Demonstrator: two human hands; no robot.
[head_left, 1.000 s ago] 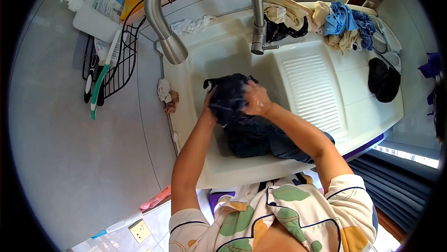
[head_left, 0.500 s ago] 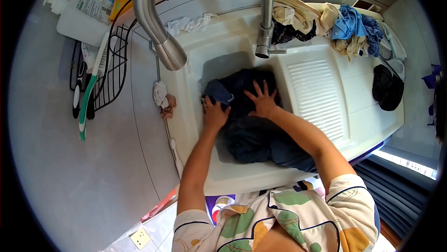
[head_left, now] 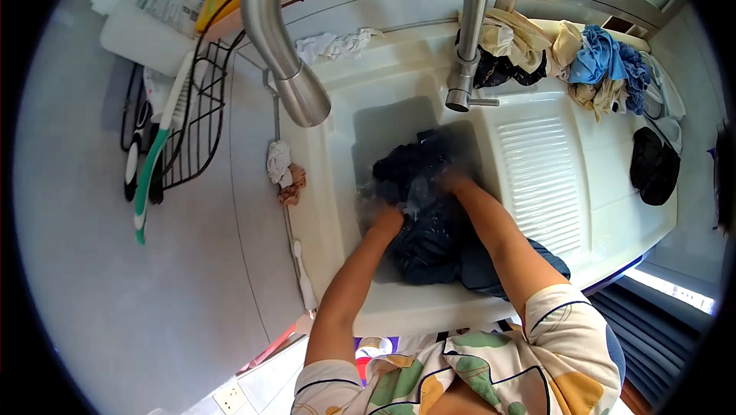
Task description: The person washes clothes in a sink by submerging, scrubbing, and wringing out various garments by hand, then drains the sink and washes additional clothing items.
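Dark wet cloth [head_left: 433, 242] lies bunched in the water of the white sink basin [head_left: 372, 120], and part of it rests on the front rim. My left hand [head_left: 389, 221] dips into the water at the cloth's left side, its fingers hidden. On the other side, my right hand [head_left: 454, 179] is also in the water against the cloth, with its fingers blurred and submerged. The steel spout [head_left: 304, 97] hangs above the basin's back left.
Right of the basin is a ribbed washboard [head_left: 540, 177]. Cream cloths [head_left: 517, 39], blue cloths [head_left: 598, 58] and a black item [head_left: 654, 166] lie along the back and right. A wire rack [head_left: 203, 127] holds a green-handled brush [head_left: 146, 185] on the left.
Both hands, earlier spread on top of the cloth, have pushed down into the water. The cloth's back part has bunched up nearer the front. The view has shifted slightly.
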